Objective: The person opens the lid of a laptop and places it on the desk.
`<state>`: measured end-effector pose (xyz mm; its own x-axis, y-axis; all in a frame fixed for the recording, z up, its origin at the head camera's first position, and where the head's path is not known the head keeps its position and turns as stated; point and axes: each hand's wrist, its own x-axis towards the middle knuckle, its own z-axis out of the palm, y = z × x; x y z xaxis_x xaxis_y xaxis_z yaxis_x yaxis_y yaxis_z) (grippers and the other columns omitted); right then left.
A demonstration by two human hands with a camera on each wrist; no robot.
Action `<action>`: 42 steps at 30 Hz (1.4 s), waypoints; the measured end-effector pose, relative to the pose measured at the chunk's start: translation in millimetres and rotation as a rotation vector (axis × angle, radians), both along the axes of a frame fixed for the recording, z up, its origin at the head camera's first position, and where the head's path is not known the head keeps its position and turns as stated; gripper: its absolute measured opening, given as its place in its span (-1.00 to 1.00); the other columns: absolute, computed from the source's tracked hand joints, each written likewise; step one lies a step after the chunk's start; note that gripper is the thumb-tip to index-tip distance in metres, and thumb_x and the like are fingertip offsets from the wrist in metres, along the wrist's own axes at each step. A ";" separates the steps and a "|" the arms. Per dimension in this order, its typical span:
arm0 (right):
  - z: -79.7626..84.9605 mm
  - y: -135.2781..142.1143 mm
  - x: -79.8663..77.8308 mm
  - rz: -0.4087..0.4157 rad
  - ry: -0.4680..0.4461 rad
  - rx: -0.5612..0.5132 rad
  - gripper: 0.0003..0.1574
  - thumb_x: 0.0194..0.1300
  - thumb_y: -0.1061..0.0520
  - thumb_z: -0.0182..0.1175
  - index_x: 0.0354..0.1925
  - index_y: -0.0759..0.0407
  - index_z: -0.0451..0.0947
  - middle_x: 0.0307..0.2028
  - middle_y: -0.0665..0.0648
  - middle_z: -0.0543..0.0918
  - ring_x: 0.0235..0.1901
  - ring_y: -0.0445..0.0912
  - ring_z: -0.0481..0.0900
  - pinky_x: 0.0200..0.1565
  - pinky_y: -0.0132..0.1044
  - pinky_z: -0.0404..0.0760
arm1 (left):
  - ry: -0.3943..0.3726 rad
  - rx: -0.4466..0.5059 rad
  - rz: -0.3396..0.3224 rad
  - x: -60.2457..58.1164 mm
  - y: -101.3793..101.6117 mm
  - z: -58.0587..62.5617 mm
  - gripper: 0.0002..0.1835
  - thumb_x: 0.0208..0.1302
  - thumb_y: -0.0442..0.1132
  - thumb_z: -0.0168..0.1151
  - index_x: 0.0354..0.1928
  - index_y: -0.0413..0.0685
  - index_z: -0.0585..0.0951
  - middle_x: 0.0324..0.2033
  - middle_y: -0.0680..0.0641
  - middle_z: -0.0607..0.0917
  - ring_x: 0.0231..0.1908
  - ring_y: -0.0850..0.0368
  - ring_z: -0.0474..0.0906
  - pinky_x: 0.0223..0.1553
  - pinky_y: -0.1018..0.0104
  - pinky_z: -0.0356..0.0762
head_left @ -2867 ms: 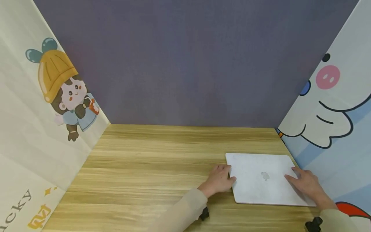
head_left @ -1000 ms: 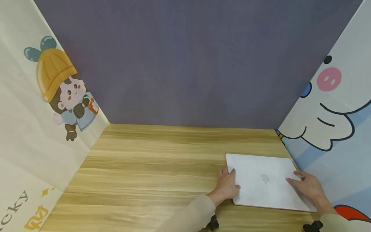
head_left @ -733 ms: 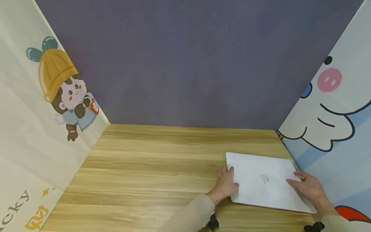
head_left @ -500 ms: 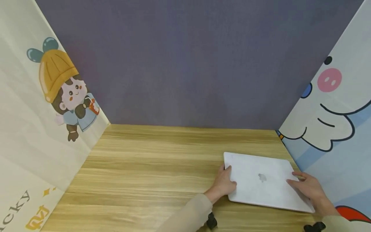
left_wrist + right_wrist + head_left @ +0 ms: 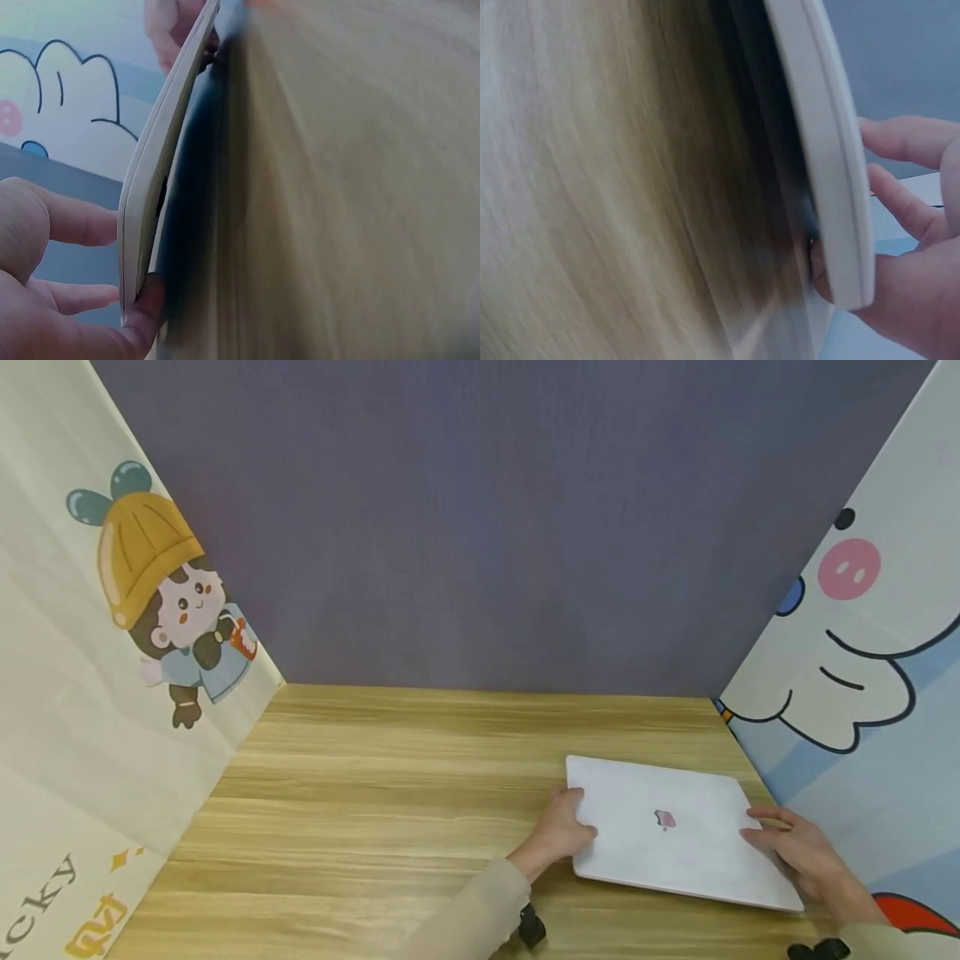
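A closed silver laptop point(image 5: 697, 860) with an apple logo on its lid is held level at the right of the table, turned slightly askew. My left hand point(image 5: 557, 828) grips its left side; in the left wrist view one fingertip point(image 5: 152, 296) reaches under the laptop's edge point(image 5: 135, 217), while others touch the lid side. On the right side, my right hand point(image 5: 806, 852) pinches the laptop, with digits above and below its rim point(image 5: 832, 150) in the right wrist view. Both wrist views show a dark gap between the laptop's underside and the wood.
The wood-grain table point(image 5: 360, 810) stretches to the left. A grey-purple panel point(image 5: 480, 527) stands behind it. A cream printed sheet point(image 5: 60, 693) borders the left, and a blue-and-white cartoon sheet point(image 5: 907, 810) runs close by the laptop on the right.
The laptop has shifted left and turned slightly clockwise, with both hands moving along with it. My left hand has changed from resting at the edge to gripping it.
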<state>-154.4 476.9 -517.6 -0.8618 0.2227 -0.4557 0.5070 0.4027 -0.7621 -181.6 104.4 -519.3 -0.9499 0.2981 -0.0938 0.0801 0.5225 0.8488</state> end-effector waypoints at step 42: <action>17.9 -63.7 3.2 0.208 0.187 0.041 -0.07 0.35 0.04 0.35 0.44 0.48 0.19 0.29 0.52 0.24 0.20 0.26 0.26 -0.17 -0.42 0.53 | -0.029 0.096 -0.002 -17.2 -94.2 2.0 -0.43 0.11 -0.30 0.47 0.20 -0.26 0.59 -0.15 -0.10 0.63 -0.17 0.07 0.52 -0.25 0.24 0.61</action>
<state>-151.2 413.2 -499.6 -0.9593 0.0474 -0.2784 0.2622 0.5157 -0.8156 -198.9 10.2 -517.2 -0.9465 0.3092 -0.0920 0.0559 0.4381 0.8972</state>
